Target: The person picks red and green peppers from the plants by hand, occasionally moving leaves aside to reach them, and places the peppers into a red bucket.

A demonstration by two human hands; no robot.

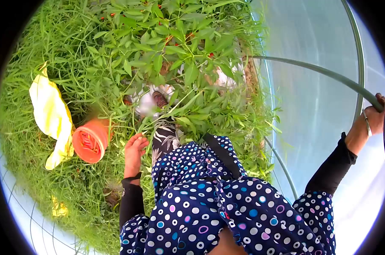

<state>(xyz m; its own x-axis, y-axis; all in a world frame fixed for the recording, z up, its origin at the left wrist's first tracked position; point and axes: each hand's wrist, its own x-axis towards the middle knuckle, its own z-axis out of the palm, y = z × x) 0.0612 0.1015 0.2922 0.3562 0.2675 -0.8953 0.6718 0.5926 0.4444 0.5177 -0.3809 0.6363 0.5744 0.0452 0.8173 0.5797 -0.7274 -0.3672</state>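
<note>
My left hand [135, 149] is low beside my leg, its fingers curled together in a pinch. Long grass blades [146, 126] lie right at its fingertips; whether they are between the fingers cannot be seen. Out to the far right, my right hand [375, 115] is wrapped round a green pipe [328, 74] of the tunnel frame, with a bracelet on the wrist. Left of my left hand, an orange bucket [90, 142] leans in the grass with red peppers [89, 142] inside. Leafy pepper plants [179, 55] stand ahead, with some red fruit showing among the leaves.
A yellow-white sack [51, 110] lies against the bucket in tall grass. Another yellow piece [60, 207] is farther down left. Clear plastic sheeting [311, 110] and a lower pipe [281, 163] run along my right. My shoe [159, 100] rests among white sheet scraps.
</note>
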